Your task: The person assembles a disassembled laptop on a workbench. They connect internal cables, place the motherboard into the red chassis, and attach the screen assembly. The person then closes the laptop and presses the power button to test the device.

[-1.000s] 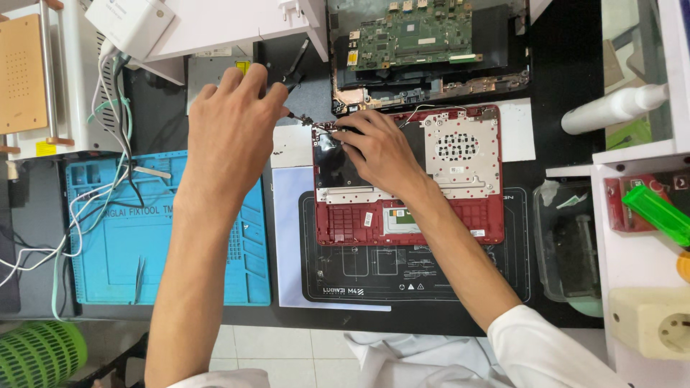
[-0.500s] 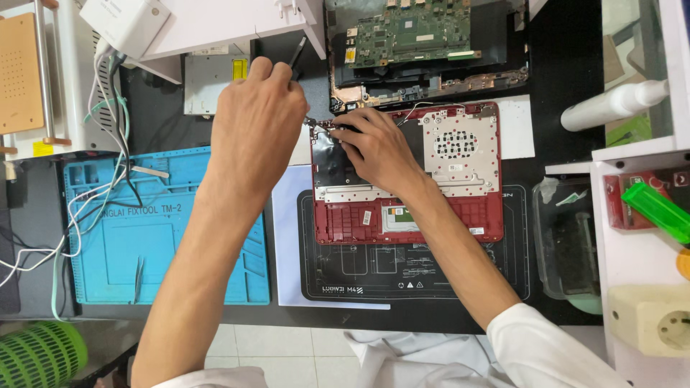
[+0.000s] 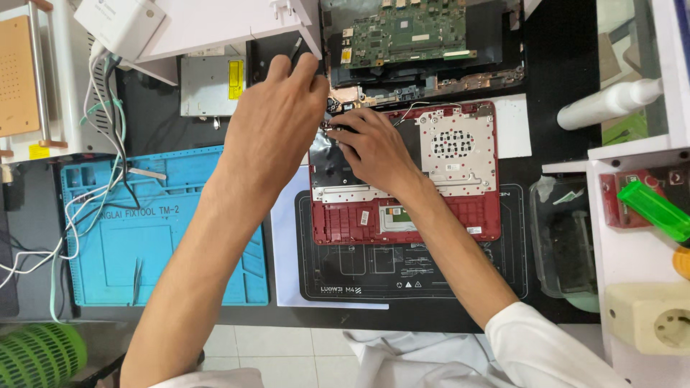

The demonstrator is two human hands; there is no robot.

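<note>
A: Red laptop shell (image 3: 431,208), where does it lie?
B: Opened, on a black mat on the table (image 3: 560,72), right of a blue mat (image 3: 108,237).
A: And the hands?
B: The left hand (image 3: 277,118) is closed around a thin dark tool (image 3: 295,49). The right hand (image 3: 374,147), fingers curled, presses the shell's upper left corner.
</note>
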